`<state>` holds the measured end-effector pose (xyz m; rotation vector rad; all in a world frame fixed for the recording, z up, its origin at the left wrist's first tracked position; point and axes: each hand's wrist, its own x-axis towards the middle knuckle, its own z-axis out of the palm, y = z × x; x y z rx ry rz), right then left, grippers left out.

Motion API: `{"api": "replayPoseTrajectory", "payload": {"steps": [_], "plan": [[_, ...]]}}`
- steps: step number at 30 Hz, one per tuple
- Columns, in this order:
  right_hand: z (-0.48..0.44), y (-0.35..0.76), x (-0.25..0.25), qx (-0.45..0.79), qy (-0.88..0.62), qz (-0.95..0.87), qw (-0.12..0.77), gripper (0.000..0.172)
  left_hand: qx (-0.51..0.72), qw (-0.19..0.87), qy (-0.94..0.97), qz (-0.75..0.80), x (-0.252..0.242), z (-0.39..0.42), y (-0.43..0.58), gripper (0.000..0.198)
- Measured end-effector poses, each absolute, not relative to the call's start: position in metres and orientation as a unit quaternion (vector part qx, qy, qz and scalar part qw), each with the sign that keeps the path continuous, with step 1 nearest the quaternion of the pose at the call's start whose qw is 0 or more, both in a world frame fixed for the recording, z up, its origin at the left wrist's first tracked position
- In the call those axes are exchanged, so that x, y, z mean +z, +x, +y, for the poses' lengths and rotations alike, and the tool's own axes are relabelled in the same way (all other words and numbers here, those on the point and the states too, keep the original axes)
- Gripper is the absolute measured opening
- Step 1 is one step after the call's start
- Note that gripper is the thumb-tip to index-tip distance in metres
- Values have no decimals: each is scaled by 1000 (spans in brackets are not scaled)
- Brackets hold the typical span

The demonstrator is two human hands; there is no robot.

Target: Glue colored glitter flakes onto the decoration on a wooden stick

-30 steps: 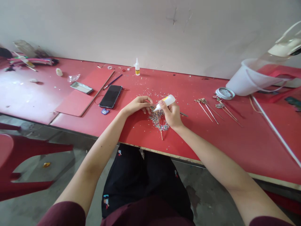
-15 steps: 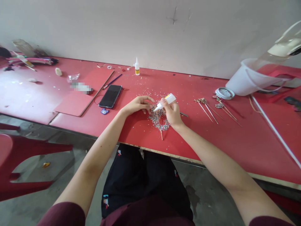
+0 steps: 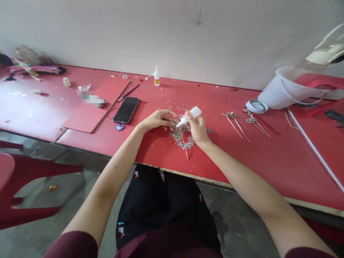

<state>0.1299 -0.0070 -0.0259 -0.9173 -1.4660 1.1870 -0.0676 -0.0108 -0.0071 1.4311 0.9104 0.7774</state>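
Note:
My right hand (image 3: 198, 129) grips a small white glue bottle (image 3: 195, 111), tilted so its nozzle points down to the left. The nozzle tip is close to my left hand (image 3: 161, 120); I cannot tell whether it touches anything. My left fingers are closed round the top end of a thin metal hairpin (image 3: 185, 145), whose decorated head is mostly hidden by them. The hairpin's shank slants toward the table's front edge. Beneath both hands lies a pile of multicoloured shell-like chips (image 3: 178, 138) on the red table (image 3: 215, 161).
Several decorated hairpins (image 3: 236, 123) lie to the right, near a round lid (image 3: 257, 106) and a white bucket (image 3: 276, 89). Another glue bottle (image 3: 156, 77) stands at the back. Leftward are a phone (image 3: 126, 110), a paintbrush (image 3: 128, 93), a red board (image 3: 86, 114) and a stool (image 3: 16, 172).
The hairpin's lower end has swung slightly to the right. The glue bottle has shifted a little with my right hand, while my left hand stays nearly in place.

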Motion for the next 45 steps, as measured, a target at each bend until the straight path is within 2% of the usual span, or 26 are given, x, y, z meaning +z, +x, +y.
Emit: {"api": "replayPoseTrajectory", "payload": {"steps": [35,45], "plan": [[-3,130,-26,560,-397,-533,495,46,337,573,649,371,-15,-6,-70,37],[-6,131,-27,513,-400,-575,496,46,336,575,647,372,-14,-6,-70,36]]}}
